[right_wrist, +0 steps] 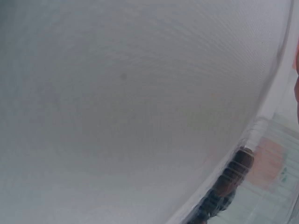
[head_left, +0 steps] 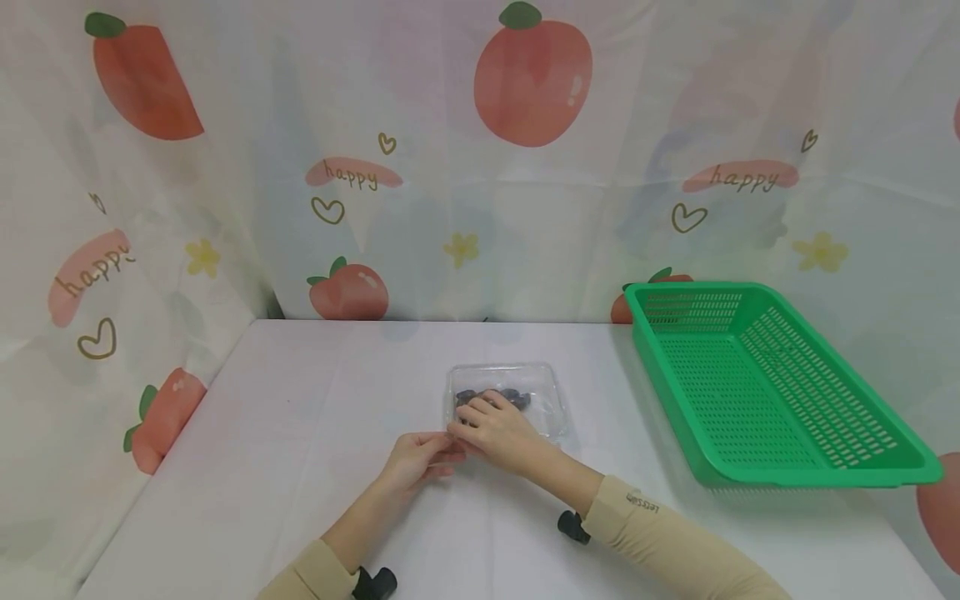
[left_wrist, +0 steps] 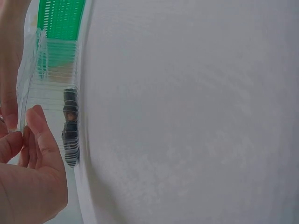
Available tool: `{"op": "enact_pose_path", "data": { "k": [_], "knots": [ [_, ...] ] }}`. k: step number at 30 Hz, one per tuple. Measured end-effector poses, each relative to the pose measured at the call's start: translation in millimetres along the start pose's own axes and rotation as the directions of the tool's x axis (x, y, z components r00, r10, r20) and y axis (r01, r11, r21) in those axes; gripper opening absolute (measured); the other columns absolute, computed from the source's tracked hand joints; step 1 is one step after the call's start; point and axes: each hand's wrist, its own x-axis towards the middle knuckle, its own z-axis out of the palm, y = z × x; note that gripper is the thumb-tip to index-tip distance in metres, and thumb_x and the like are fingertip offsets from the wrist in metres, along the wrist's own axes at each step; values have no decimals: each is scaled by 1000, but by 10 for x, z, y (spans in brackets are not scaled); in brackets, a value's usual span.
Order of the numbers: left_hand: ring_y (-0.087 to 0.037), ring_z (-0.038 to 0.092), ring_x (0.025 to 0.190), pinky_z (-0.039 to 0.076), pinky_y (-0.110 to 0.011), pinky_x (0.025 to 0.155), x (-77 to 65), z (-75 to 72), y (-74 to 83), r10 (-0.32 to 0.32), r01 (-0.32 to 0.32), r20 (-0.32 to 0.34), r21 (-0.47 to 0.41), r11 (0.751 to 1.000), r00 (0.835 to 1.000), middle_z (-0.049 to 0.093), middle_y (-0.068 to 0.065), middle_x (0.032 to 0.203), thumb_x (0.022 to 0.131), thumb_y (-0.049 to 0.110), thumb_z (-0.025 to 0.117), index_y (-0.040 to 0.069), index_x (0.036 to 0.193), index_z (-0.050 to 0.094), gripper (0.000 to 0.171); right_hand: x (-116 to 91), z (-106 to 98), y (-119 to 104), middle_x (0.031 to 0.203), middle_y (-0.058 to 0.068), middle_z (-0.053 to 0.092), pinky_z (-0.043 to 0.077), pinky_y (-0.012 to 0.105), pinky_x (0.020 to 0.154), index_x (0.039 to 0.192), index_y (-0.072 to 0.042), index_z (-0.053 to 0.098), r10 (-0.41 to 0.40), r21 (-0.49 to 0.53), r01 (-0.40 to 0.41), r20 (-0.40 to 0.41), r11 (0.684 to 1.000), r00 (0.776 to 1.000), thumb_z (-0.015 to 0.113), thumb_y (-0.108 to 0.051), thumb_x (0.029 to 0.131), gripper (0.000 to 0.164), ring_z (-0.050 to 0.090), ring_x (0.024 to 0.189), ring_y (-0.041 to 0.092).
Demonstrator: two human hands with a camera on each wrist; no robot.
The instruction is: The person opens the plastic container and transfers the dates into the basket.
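A clear plastic box [head_left: 551,404] lies on the white table with several dark, rounded pieces [head_left: 517,398] inside, their exact kind not clear. My left hand [head_left: 422,457] pinches the box's near-left edge between thumb and fingers. Across the top of the box reaches my right hand [head_left: 498,432], its bent fingers at the same rim and meeting the left fingertips. In the left wrist view, the left hand [left_wrist: 35,172] and right hand [left_wrist: 10,79] come together at the lid edge. The right wrist view shows the dark pieces [right_wrist: 231,175] through the ribbed wall; the right fingers are mostly out of frame.
A green perforated plastic basket [head_left: 678,400] stands at the table's right side. Behind and left hangs a light curtain [head_left: 420,83] with fruit prints. The white tabletop [head_left: 300,400] stretches around the box. Black wrist cameras [head_left: 573,527] sit at both cuffs.
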Motion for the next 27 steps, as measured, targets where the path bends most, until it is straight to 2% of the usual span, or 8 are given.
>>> {"op": "enact_pose_path", "data": {
  "k": [4,11,15,23,27],
  "knots": [
    [-17,67,83,55,-24,63,4,7,-1,-2,2,-14,8,1000,1000,69,-15,92,91,18,55,-12,110,59,36,3,-3,-1,90,-5,60,44,32,85,89,-23,63,1,2,-1,-3,1000,1000,74,-30,73,20,56,87,14],
    [-18,67,89,55,-24,65,-7,-7,7,-33,33,17,-9,999,999,68,-14,98,91,18,54,-9,110,60,34,65,-48,62,91,-3,61,46,32,83,90,-22,66,7,-17,-7,-38,1000,999,73,-27,74,18,58,88,15],
    [-19,66,92,55,-24,66,-30,-14,27,-50,52,36,-32,998,998,67,-15,102,92,17,52,-9,112,58,33,149,-138,145,91,-3,62,48,34,82,91,-22,66,8,-56,-10,-48,998,999,70,-23,77,15,59,87,16],
    [-18,66,91,55,-25,68,-36,-31,31,-89,91,48,-47,995,995,67,-13,103,92,19,53,-9,116,55,37,290,-286,342,92,-5,62,47,33,82,94,-23,63,-1,-126,-5,-41,992,999,73,-22,74,22,59,87,16],
    [-17,67,88,55,-25,68,-31,-44,19,-100,103,44,-54,993,994,68,-11,101,91,19,54,-9,116,55,38,374,-294,456,90,-5,63,47,32,80,94,-22,63,5,-143,-16,-79,990,997,74,-19,72,25,59,84,15]
  ]
}}
